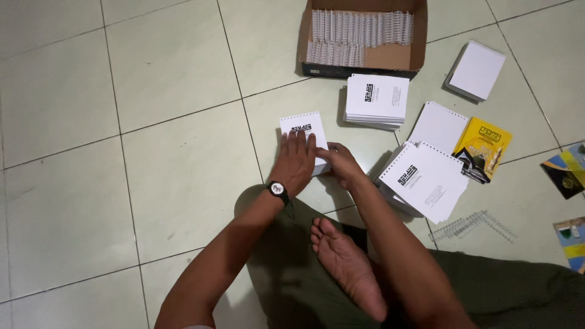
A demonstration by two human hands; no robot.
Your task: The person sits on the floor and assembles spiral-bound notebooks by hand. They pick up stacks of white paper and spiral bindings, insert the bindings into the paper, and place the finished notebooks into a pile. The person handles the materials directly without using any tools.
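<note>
A small white booklet (301,126) with a black printed block and a wire spine along its top edge lies on the tiled floor (152,183). My left hand (295,163), with a black wristwatch (278,191) on the wrist, lies flat on the booklet, fingers spread. My right hand (341,164) grips the booklet's lower right edge. My bare foot (348,268) rests on my leg just below both hands.
A cardboard box (399,58) of silver wire spines (359,29) stands at the top. Stacks of white booklets (376,99) (425,180) (476,71), a yellow cover (483,148), loose wire spines (472,225) and coloured cards (567,173) lie to the right.
</note>
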